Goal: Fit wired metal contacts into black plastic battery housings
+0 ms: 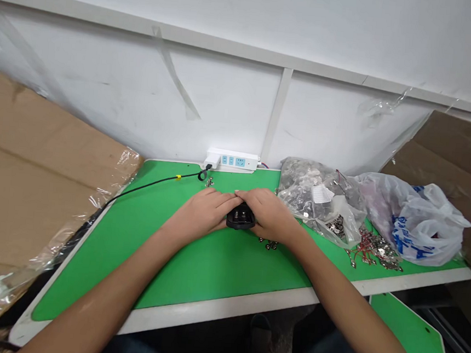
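My left hand and my right hand meet at the middle of the green mat. Between them sits a small black plastic housing, with the fingers of both hands curled around its top. Most of its upper side is hidden by my fingers. Just below my right hand, a few small metal terminals lie on the mat. More of them lie beyond my left fingertips, near a black cable with a yellow band.
A white power strip stands against the wall. At right lie a clear bag of metal parts, loose wired terminals and a white-and-blue plastic bag. Plastic-wrapped cardboard leans at left. The table's white front edge runs below.
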A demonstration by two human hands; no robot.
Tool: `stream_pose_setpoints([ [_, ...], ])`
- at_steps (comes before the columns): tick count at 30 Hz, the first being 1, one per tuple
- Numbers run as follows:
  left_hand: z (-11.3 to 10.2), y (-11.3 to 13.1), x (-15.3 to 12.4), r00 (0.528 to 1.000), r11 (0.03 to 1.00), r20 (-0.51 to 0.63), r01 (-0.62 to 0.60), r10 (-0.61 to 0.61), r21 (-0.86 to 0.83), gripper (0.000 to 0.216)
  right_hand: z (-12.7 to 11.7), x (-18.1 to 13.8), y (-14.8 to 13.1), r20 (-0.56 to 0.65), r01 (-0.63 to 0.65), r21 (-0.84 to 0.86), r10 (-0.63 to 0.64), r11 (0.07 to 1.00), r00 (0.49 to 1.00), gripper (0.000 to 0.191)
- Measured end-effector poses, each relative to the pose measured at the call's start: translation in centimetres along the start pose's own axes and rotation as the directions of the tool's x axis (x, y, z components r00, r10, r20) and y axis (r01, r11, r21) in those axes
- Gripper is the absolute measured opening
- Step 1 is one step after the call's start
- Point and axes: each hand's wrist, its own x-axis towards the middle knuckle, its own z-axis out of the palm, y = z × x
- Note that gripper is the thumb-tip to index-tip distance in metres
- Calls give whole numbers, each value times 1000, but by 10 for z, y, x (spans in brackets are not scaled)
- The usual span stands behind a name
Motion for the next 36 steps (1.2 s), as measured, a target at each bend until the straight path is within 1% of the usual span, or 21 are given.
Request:
stream_pose_setpoints([
  [3, 0, 2, 1, 1000, 1000, -6, 1, -1, -10, 34, -2, 0, -1, 3, 2, 17, -2, 1000, 1000, 58],
  [6, 0, 4, 2, 1000, 999, 12, 23, -23, -48, 36, -3, 0, -1, 7, 5, 28, -6, 1000, 1000, 61],
  [14, -1, 4, 1, 998, 994, 8, 56, -55, -91, 41, -3, 0, -2, 35, -7, 26, 6, 1000, 999, 55],
  [20, -2, 4, 1, 999, 998, 17, 33, -33, -48, 40, -4, 1, -3, 46, 3, -24, -2, 1000, 999, 50],
  [29, -6, 6, 1, 996, 993, 26, 83, -81, -89, 42, -3, 0, -3, 68, -3, -44, 6, 999, 998, 48],
  [36, -6, 5, 0, 997, 996, 36, 70, -68, -52, 40, -3, 1, -3, 81, -3, -65, 8, 998, 997, 46],
])
